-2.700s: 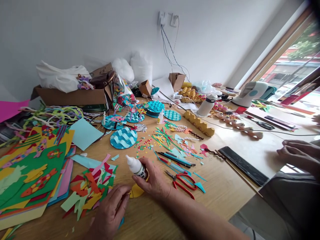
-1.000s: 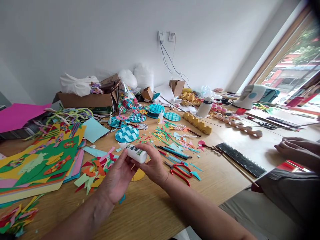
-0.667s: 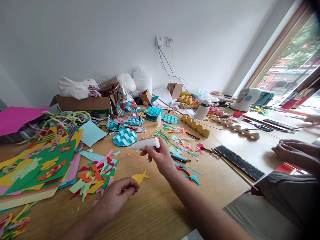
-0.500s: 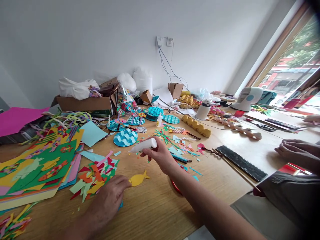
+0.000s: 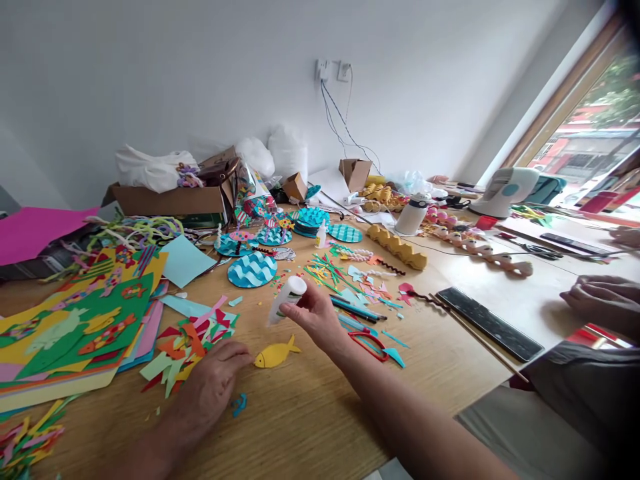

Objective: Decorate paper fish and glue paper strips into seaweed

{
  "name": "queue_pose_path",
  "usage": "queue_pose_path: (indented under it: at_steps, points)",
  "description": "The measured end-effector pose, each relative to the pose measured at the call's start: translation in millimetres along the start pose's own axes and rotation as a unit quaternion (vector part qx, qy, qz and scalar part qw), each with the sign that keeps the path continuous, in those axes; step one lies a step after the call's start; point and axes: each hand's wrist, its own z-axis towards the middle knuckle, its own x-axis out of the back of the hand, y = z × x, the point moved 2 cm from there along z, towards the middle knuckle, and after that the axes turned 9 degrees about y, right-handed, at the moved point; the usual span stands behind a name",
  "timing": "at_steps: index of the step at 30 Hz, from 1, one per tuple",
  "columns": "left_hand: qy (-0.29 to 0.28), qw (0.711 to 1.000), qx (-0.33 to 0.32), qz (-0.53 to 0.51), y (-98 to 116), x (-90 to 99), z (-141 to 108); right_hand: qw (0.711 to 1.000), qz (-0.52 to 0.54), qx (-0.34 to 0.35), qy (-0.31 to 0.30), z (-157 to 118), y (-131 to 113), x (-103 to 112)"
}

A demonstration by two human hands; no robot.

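A yellow paper fish (image 5: 275,354) with a drawn eye and gill line lies flat on the wooden table (image 5: 300,413). The fingertips of my left hand (image 5: 213,377), drawn together, rest at the fish's head; whether they pinch anything is hidden. My right hand (image 5: 320,320) grips a white glue bottle (image 5: 286,300), tilted with its tip down to the left, above and behind the fish. Small blue paper scraps (image 5: 239,405) lie right of my left hand. Round blue discs with wavy strips (image 5: 252,270) are farther back.
Coloured paper scraps (image 5: 190,340) and stacked sheets (image 5: 100,333) lie left. Red-handled scissors (image 5: 369,345), dark pens (image 5: 357,308), and a black slab (image 5: 487,320) with a thin stick are right. Another person's hands (image 5: 603,300) rest at the right edge.
The glue bottle has tipped more upright, its nozzle now pointing lower. My left hand has shifted slightly left, uncovering the fish's head and the blue scraps. The red-handled scissors show more fully.
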Motion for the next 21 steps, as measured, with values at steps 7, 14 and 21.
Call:
queue_pose_path:
  at_steps: [7,14,21]
  points:
    - [-0.013,1.000,-0.022,0.008,-4.9,-5.7,-3.7,0.996,-0.059,0.049,-0.036,-7.1,-2.6,-7.7]
    - [-0.023,0.999,-0.026,0.019,-5.3,-3.1,-2.8,0.993,-0.099,0.033,-0.059,-9.3,7.1,-13.4]
    - [-0.018,0.997,-0.080,0.009,3.4,-3.6,-1.7,0.987,-0.111,0.068,-0.093,-13.4,3.3,-17.1]
